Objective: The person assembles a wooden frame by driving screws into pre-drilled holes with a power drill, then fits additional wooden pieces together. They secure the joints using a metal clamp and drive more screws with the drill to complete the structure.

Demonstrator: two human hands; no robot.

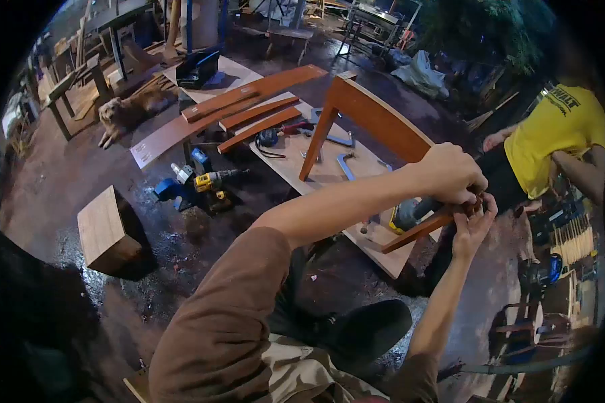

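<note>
A reddish-brown wooden frame [383,114] with angled legs stands tilted over the plywood board [329,168]. My left hand [454,171] reaches across from the left, its fingers bent down around the frame's near corner. Below it, my right hand [474,225] is at the same corner, palm partly showing, thumb and fingers closed on the wood by the top of a leg [420,232]. Between the hands the joint is mostly hidden, so any small part there cannot be made out. A black and yellow power tool [405,215] lies under the frame beside that leg.
Blue clamps [345,166], a tape measure [267,138] and reddish wooden strips [259,114] lie on the board. A yellow drill [212,180], a blue tool [171,191] and a wooden block [104,225] are leftward. A dog [131,113] lies behind; a yellow-shirted person [554,141] is at right.
</note>
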